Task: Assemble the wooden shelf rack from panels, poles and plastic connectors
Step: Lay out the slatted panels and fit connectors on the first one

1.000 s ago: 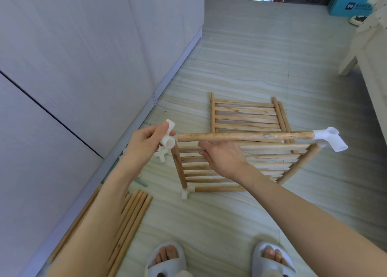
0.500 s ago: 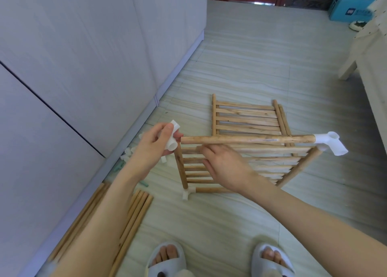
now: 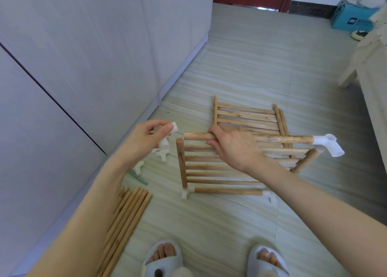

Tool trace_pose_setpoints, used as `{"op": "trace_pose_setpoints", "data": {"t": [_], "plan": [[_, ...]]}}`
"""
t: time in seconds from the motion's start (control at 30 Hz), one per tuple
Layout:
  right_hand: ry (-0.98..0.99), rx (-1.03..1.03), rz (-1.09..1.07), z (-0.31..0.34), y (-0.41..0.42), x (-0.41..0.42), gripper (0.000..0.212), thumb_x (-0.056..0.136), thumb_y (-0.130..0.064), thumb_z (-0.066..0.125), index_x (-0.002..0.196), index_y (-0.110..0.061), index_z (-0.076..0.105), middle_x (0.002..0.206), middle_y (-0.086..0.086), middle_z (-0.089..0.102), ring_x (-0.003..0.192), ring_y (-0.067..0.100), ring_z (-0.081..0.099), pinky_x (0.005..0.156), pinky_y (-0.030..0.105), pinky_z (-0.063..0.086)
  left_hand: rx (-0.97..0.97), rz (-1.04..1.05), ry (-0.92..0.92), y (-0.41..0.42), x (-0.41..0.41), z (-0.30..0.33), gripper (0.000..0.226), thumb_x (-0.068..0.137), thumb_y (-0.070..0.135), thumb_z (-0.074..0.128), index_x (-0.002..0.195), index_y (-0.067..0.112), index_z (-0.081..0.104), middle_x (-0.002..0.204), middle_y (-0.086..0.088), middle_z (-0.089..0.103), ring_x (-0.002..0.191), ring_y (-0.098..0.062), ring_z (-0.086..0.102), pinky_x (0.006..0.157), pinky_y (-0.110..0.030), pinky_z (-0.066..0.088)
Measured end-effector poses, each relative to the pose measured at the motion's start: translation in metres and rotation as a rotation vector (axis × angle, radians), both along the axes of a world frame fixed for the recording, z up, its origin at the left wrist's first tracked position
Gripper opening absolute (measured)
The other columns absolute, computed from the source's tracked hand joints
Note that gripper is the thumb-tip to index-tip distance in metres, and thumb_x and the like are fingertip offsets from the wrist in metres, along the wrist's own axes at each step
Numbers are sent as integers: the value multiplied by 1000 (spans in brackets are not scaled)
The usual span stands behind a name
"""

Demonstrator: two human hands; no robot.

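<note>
Now we are at the corner joint — our left hand (image 3: 144,139) pinches a white connector (image 3: 165,136) between thumb and fingertips, just off the bare end of the top pole (image 3: 289,139), not yet touching it. Our right hand (image 3: 232,146) is wrapped round that pole near its left end, holding it level; its far end already sits in a second connector (image 3: 326,144). Below the gap, an upright (image 3: 181,163) stands with its top bare, its foot in a floor connector (image 3: 185,193). The half-built rack stands on the floor (image 3: 209,224), with a spare panel (image 3: 245,115) lying flat behind it.

Next, we judge, the connector must take two ends at once — one socket onto the pole, another down onto the upright. That calls for turning it so both sockets line up, then pushing squarely. Spare poles (image 3: 125,218) and loose connectors (image 3: 161,155) lie by the wall.
</note>
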State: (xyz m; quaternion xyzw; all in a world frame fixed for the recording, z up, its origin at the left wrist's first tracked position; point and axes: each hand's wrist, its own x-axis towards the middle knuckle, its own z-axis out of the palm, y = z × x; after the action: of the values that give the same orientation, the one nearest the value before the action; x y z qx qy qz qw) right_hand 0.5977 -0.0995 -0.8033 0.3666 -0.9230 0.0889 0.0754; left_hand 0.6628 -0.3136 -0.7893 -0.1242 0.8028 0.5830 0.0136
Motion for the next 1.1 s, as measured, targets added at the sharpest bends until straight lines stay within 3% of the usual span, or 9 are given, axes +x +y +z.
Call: {"op": "trace_pose_setpoints", "data": {"t": [0.07,0.37,0.57,0.7,0.73,0.8,0.9,1.0,1.1], "plan": [[39,12,15,-1,1,1,29,99,-38,34,113,-17,49,105,0,59,85,25,59,64,30,26,-78,-86,-35,-3,-1,3,14,90,36,56,95,30,67,91,6,66,90,-14,63,77,-24,50],[69,-29,44,-5,5,4,30,98,-38,37,112,-17,54,101,-1,61,86,23,58,59,27,21,-238,-221,-51,5,-4,0,13,91,39,55,99,40,65,94,19,64,86,1,53,74,-23,38],[80,-111,23,-2,8,5,25,94,-32,51,105,-12,62,92,3,66,80,27,62,58,26,26,-169,-112,51,22,-5,-5,25,95,29,52,119,32,57,105,16,65,93,8,56,82,-19,40],[83,-124,20,-1,7,5,24,92,-28,54,103,-10,63,90,6,66,78,30,63,57,30,36,-131,-43,93,33,-6,-7,34,96,29,48,130,37,44,115,7,63,90,11,56,74,-14,42],[88,-126,20,-1,7,5,23,92,-28,55,103,-10,64,89,7,66,78,30,63,57,29,35,-115,-33,114,36,-6,-8,37,97,27,47,132,37,42,122,6,60,99,9,55,77,-13,44],[83,-118,18,0,7,6,23,92,-28,54,105,-11,64,89,7,65,78,30,62,57,28,32,-122,-9,147,43,-4,-9,40,97,26,46,135,36,38,133,2,53,119,-4,49,96,-27,45],[96,-102,25,0,5,9,20,88,-25,60,100,-10,66,81,7,65,68,29,62,52,25,25,-166,34,150,51,0,-14,46,99,25,42,143,27,29,141,-1,46,129,-12,42,108,-42,35],[142,-114,19,-3,3,13,15,80,-20,71,90,-9,68,68,6,63,56,27,60,48,23,26,-181,89,127,57,2,-20,52,100,25,38,148,27,17,146,-2,40,132,-13,39,110,-31,28],[165,-153,-7,-5,3,16,16,77,-18,74,88,-8,69,66,7,62,54,27,59,43,25,35,-194,140,107,66,-3,-19,57,100,25,37,150,28,9,147,0,39,132,-14,38,101,-24,24]]}}
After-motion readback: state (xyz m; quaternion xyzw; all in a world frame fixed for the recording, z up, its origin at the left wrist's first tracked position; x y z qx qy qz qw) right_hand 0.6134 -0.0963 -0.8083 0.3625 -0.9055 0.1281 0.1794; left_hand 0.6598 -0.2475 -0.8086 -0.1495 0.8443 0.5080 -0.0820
